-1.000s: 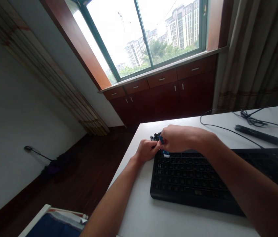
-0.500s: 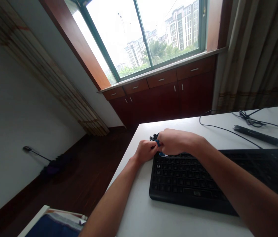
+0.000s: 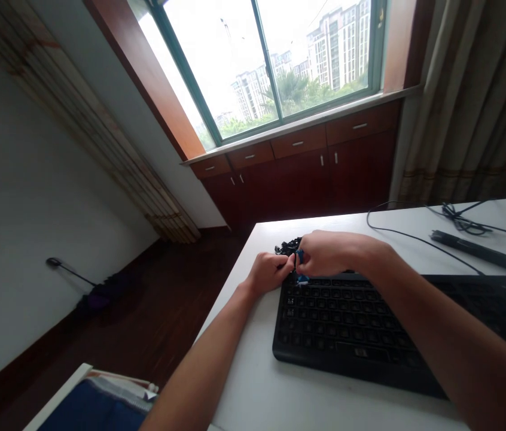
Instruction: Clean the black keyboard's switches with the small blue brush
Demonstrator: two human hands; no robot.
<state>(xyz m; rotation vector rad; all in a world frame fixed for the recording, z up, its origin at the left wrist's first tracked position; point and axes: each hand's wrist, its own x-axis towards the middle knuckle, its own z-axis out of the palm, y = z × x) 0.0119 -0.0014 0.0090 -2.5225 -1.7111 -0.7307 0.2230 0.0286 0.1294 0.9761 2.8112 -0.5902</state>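
The black keyboard (image 3: 325, 323) lies on the white table, with most of its key positions showing bare sockets. My right hand (image 3: 329, 251) is closed on a small blue-and-white object (image 3: 302, 279) at the keyboard's upper left corner; its exact kind does not show. Just left of it, my left hand (image 3: 268, 270) is closed in a pinch, fingertips close to the blue piece; anything in its grip is too small to make out. A pile of small black pieces, looking like keycaps (image 3: 285, 247), lies behind both hands, partly hidden by the right one.
Behind the keyboard lie a long black bar (image 3: 475, 248) and a looped black cable (image 3: 463, 224). The white table (image 3: 253, 383) ends at its left edge beside my left forearm. A chair with dark blue fabric (image 3: 95, 404) stands at the lower left.
My right hand has shifted slightly right with the blue-and-white object, showing more of the black pile. My left hand stays pinched at almost the same place. The view has tilted a little.
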